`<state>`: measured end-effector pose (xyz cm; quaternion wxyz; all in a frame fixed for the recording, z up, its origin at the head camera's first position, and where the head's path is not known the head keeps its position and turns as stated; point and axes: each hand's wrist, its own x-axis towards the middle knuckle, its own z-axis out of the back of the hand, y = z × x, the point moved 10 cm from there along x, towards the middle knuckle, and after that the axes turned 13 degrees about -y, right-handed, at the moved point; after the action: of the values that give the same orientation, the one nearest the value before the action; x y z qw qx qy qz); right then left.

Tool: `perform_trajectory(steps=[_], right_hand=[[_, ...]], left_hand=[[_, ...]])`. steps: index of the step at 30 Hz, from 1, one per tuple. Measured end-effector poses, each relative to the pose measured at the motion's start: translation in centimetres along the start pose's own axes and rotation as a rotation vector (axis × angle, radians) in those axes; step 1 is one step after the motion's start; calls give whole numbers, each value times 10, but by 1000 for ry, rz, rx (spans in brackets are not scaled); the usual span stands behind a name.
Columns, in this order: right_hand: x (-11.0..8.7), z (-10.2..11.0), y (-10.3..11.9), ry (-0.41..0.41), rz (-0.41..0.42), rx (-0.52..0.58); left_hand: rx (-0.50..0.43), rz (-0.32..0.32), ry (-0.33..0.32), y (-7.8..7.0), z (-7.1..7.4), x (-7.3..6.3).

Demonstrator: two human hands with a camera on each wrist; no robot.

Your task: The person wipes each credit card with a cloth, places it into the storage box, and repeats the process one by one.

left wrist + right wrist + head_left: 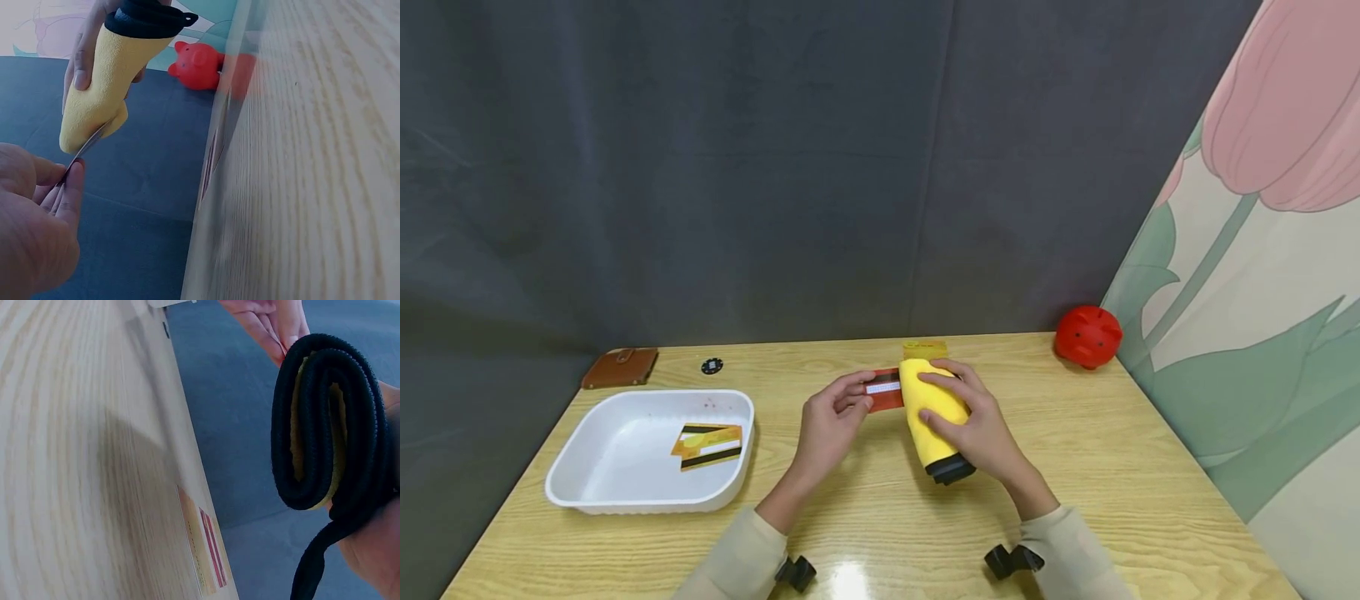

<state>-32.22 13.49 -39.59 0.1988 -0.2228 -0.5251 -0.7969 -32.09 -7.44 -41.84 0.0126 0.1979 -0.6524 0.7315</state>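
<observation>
My left hand [831, 425] pinches a red bank card [886, 398] with a dark stripe and a white strip by its left end. A folded yellow cloth [928, 408] with a black edge is gripped by my right hand [973, 417], fingers and thumb curled round it. The card's other end goes against the cloth, and the left wrist view shows it between the folds of the yellow cloth [103, 81]. Black trim [319, 425] in layers shows at the rolled end in the right wrist view. Both hands are raised above the table.
A gold card [925, 348] lies on the wooden table [880, 517] behind the cloth. At left, a white tray [561, 483] holds gold cards [707, 446]. Behind it are a brown wallet [620, 368] and a black chip [712, 366]. A red piggy bank [1087, 337] stands back right.
</observation>
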Motion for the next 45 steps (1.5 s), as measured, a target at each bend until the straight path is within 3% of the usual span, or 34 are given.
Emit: perform_trajectory(steps=[13, 27, 37, 45], right_hand=[[-5, -12, 10, 66, 65, -9], [-7, -19, 20, 131, 121, 17], [-4, -4, 9, 80, 53, -30], [4, 11, -1, 31, 10, -26]], left_hand=[[4, 6, 54, 1, -8, -4], [-11, 14, 71, 4, -12, -7], [26, -2, 106, 0, -17, -12], [18, -16, 82, -13, -8, -9]])
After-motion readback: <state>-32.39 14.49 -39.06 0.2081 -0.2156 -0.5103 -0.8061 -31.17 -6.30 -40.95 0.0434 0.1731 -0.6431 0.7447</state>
